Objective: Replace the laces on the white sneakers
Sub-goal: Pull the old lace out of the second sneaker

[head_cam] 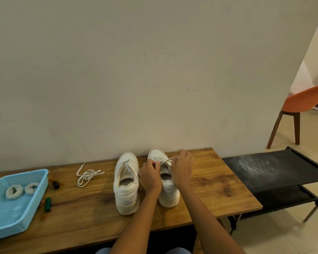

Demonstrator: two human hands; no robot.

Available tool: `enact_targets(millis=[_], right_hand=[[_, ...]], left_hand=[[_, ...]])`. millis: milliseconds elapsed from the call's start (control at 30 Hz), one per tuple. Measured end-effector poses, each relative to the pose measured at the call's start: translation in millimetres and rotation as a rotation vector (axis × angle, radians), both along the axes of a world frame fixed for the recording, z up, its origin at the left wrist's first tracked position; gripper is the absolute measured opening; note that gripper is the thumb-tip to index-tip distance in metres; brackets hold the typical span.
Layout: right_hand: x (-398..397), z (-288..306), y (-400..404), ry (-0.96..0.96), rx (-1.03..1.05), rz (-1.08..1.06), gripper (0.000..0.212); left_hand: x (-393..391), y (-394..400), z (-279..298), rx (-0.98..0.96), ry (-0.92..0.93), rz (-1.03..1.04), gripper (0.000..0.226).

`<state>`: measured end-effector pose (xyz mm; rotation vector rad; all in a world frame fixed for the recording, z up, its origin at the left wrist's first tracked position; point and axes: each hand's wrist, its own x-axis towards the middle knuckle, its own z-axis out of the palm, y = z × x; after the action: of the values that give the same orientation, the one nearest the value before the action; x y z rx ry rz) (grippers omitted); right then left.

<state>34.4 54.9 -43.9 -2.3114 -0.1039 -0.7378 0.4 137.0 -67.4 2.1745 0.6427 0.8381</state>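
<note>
orange chair (305, 101) | black rack (275, 173) | wooden table (218, 180)

Plain beige wall (154, 70) behind wooden bench (218, 189) — black fabric rack (275, 171) beside it, orange chair (305, 103) on pale tiled floor (275, 239).

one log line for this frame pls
step: unlacing | hands: left hand, right hand pinch lace | shoe: right sneaker | left sneaker: laceless
</note>
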Motion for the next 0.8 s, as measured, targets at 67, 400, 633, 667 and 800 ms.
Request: enact_targets(millis=[67, 400, 633, 667, 800], right_hand=[[4.7, -0.9, 0.0, 0.028, -0.084, 0.164, 0.022], [2.9, 3.8, 2.0, 0.06, -0.147, 0.021, 0.019], [4.8, 4.8, 2.5, 0.096, -0.417, 0.258, 0.027], [4.9, 4.8, 2.1, 0.126, -0.456, 0.317, 0.028], [4.0, 10.9, 3.2, 0.182, -0.593, 0.262, 0.026]], left_hand=[[0.1, 0.6, -0.9, 0.011, 0.009, -0.001, 0.021], [0.2, 1.1, -0.9, 0.018, 0.026, 0.001, 0.021], [-0.1, 1.2, -1.4, 0.034, 0.025, -0.003, 0.022], [-0.4, 1.0, -0.7, 0.033, 0.021, -0.005, 0.022], [-0.9, 0.8, 0.5, 0.024, 0.023, -0.007, 0.022]])
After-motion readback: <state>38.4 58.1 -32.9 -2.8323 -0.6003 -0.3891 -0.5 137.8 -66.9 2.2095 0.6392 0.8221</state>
